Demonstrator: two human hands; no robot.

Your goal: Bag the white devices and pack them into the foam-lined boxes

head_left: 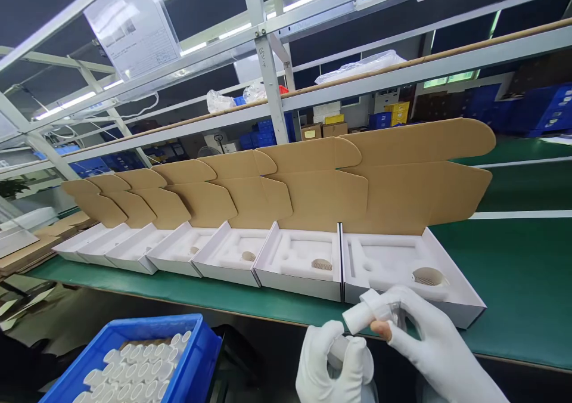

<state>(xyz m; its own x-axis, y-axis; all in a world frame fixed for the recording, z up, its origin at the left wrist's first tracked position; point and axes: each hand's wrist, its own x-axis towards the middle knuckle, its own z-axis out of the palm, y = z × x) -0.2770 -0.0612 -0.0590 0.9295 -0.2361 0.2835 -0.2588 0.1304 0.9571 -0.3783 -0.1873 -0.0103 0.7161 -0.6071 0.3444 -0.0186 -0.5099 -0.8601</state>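
Observation:
Both hands wear white gloves. My right hand (429, 337) pinches a small white plastic tube part (364, 313) just in front of the nearest open box (456, 304) at the right end of the row. My left hand (333, 361) is closed around another white part (338, 348), low at the bench's front edge. The nearest box holds a white foam insert (384, 263) with a round vented piece (426, 278) seated in it.
Several open white boxes with brown cardboard lids (313, 194) stand in a row on the green bench (527, 284). A blue crate (196, 355) of white tube parts sits at lower left. Flat cardboard (27, 251) lies at far left. Metal shelving runs overhead.

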